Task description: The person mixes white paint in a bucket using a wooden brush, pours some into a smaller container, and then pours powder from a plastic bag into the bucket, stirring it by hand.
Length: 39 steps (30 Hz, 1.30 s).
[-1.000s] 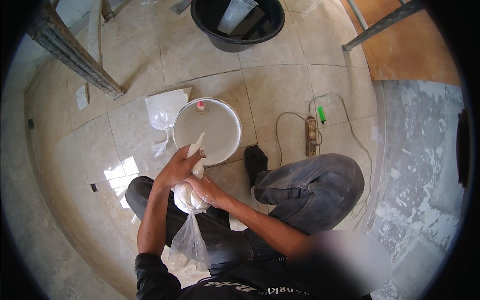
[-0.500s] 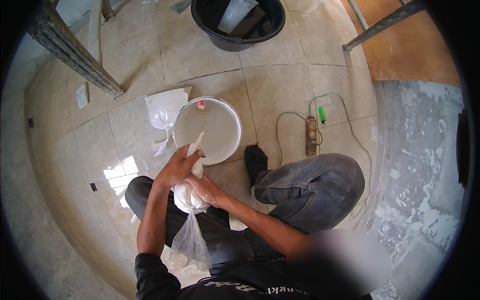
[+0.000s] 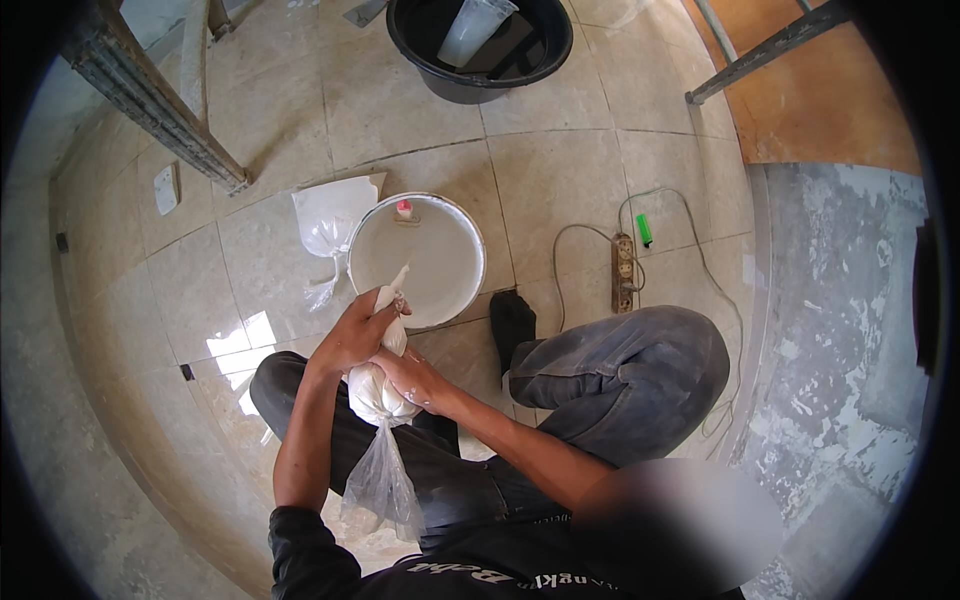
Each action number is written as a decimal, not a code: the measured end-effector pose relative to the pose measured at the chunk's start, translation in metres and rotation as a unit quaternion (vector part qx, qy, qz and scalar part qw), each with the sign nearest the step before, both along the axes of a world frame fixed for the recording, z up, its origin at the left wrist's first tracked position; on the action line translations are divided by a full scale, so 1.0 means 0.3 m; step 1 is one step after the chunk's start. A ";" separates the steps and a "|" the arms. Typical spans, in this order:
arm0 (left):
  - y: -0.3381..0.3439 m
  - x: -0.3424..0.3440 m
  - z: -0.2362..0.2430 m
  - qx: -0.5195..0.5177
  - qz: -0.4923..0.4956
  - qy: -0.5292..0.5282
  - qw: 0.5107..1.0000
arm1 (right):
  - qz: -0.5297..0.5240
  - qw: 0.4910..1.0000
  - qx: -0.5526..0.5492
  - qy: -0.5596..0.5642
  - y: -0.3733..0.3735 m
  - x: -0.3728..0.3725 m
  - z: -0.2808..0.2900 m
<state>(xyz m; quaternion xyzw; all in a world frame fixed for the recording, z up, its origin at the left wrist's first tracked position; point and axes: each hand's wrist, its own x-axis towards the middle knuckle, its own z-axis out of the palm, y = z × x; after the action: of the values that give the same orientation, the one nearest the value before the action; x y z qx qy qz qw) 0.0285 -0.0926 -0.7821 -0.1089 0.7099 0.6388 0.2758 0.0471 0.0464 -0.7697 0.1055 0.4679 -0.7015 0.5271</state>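
Observation:
Both hands are closed around a clear plastic bag of white paste (image 3: pixel 378 402), held above my lap. Its narrow white tip pokes up past my fingers, over the near rim of a white bucket (image 3: pixel 483 262). My left hand (image 3: pixel 352 335) grips the upper, narrow part. Below it, my right hand (image 3: pixel 408 380) squeezes the bag's neck, with white smears on the skin. The full part bulges under that hand, and the loose clear end hangs toward my lap. Pale material coats the bucket's inside, where a small red-and-white object (image 3: pixel 404 209) sits by the far wall.
Left of the bucket lies another clear bag with white content (image 3: pixel 330 225). A black basin (image 3: pixel 470 92) holding dark liquid and a translucent container stands beyond. To the right are a power strip (image 3: pixel 623 270), its cord and a green lighter-like object (image 3: pixel 644 231). Metal frame legs (image 3: pixel 165 110) stand far left.

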 end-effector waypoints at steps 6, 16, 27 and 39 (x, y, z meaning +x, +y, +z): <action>-0.003 0.000 0.019 -0.010 -0.006 0.011 1.000 | 0.020 1.000 0.013 0.017 0.004 -0.004 0.003; -0.001 0.010 0.019 -0.012 0.002 0.008 1.000 | 0.036 0.998 0.024 0.037 0.007 -0.010 0.018; 0.036 -0.027 0.091 -0.053 -0.006 -0.066 0.996 | 0.022 0.998 0.047 0.027 0.009 0.013 -0.032; 0.026 -0.004 0.029 -0.056 -0.001 0.026 0.998 | 0.027 0.998 0.049 0.032 0.010 0.017 -0.030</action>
<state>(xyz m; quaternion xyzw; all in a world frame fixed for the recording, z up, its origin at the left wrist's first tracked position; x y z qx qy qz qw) 0.0273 -0.0848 -0.7733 -0.1066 0.7514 0.6007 0.2516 0.0522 0.0494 -0.7788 0.0963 0.5205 -0.6666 0.5247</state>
